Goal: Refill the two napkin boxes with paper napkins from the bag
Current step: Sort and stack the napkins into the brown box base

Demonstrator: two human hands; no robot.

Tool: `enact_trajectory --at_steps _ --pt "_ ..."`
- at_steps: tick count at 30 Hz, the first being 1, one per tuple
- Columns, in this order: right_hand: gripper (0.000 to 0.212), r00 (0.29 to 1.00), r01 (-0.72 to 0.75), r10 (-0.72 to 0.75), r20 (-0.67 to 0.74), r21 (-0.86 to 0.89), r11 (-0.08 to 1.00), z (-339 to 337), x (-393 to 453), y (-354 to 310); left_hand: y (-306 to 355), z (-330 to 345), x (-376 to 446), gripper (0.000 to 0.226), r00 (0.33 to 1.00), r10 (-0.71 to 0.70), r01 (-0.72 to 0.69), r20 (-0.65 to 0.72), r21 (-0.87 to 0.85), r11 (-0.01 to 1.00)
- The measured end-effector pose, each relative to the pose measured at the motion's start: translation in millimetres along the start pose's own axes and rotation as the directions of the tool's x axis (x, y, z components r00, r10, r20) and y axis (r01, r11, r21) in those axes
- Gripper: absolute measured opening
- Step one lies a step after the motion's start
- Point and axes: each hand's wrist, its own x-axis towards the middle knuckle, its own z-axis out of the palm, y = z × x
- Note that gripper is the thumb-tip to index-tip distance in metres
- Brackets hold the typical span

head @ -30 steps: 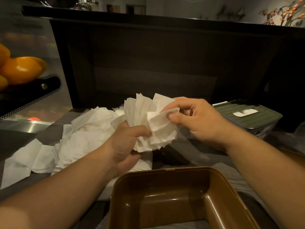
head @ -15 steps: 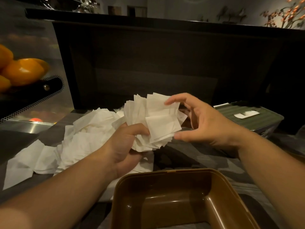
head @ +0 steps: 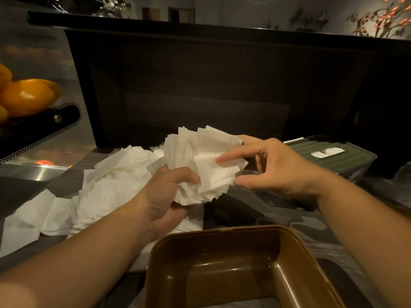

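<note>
- left hand (head: 165,196) grips a fanned stack of napkins (head: 204,165) from below, thumb curled over the front of the stack, fingers wrapped round the bottom edge
- stack held up in the air above the counter, between the two hands, sheets splayed out at uneven angles
- right hand (head: 273,167) at the right side of the stack, forefinger stretched out and touching the front sheet, thumb below near the stack's lower right corner; other fingers go behind the sheets, partly hidden, so cannot tell if it really pinches
- brown box (head: 242,270) at bottom centre, lid off, open top facing up, no napkins showing inside the part in view; sits just below the hands, nearest the camera
- green box (head: 329,156) behind the right hand, lid on, a white napkin tip (head: 328,152) poking from the slot in the lid
- loose pile of napkins (head: 106,187) spread on the counter left of and behind the left hand, crumpled, some sheets flat toward the left edge
- bag: something dark and crinkly on the counter under the hands, cannot tell if that is it
- oranges (head: 24,96) at far left on a dark perforated tray (head: 44,127)
- dark counter wall (head: 200,85) across the back
</note>
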Motion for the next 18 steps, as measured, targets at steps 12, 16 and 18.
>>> enact_trajectory --at_steps 12,16,18 --pt "0.018 0.955 -0.045 0.113 -0.273 0.244 0.969 16 13 3 -3 2 0 0.046 0.999 0.052 -0.051 -0.01 0.121 0.991" --pt "0.017 0.966 -0.046 0.1 -0.239 0.221 0.974 20 12 1 -2 3 0 0.046 0.998 0.059 -0.06 0.007 0.095 0.994" --pt "0.017 0.942 -0.055 0.123 -0.312 0.219 0.974 21 14 3 -2 3 -1 0.044 0.998 0.06 -0.061 0.016 0.102 0.993"
